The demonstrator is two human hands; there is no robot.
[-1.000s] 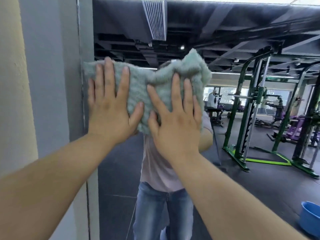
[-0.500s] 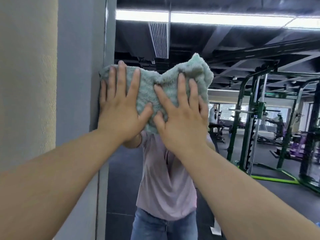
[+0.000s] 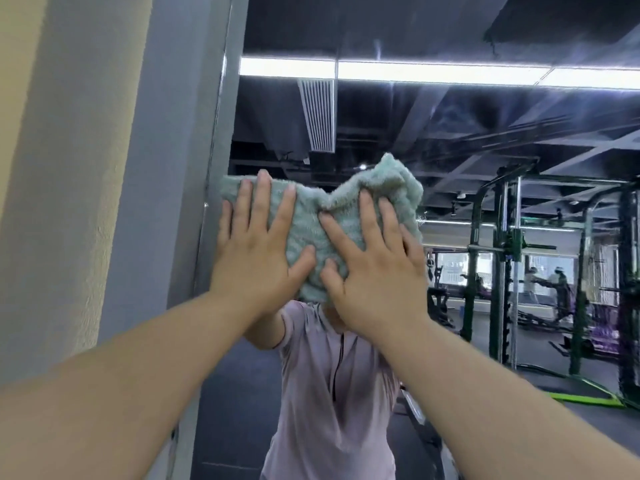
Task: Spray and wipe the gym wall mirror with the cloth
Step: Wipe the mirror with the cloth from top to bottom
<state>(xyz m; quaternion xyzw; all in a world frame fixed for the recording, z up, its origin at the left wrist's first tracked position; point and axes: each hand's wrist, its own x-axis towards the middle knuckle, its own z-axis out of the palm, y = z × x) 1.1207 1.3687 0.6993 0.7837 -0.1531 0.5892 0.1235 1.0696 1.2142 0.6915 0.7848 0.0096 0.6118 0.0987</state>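
A fluffy pale green cloth (image 3: 313, 220) lies flat against the wall mirror (image 3: 450, 150), near the mirror's left edge. My left hand (image 3: 258, 251) presses on the cloth's left half with straight, spread fingers. My right hand (image 3: 372, 268) presses on its right half the same way, thumbs nearly touching. The cloth's top right corner bunches up above my right fingers. The mirror shows my reflection in a light shirt below the cloth. No spray bottle is in view.
A grey wall strip (image 3: 156, 202) and a cream wall (image 3: 45, 168) border the mirror on the left. The mirror reflects a green and black gym rack (image 3: 505, 271), ceiling lights and a dark floor.
Both hands have slid the cloth upward on the mirror, keeping their flat press. The view has tilted up, showing more of the ceiling lights.
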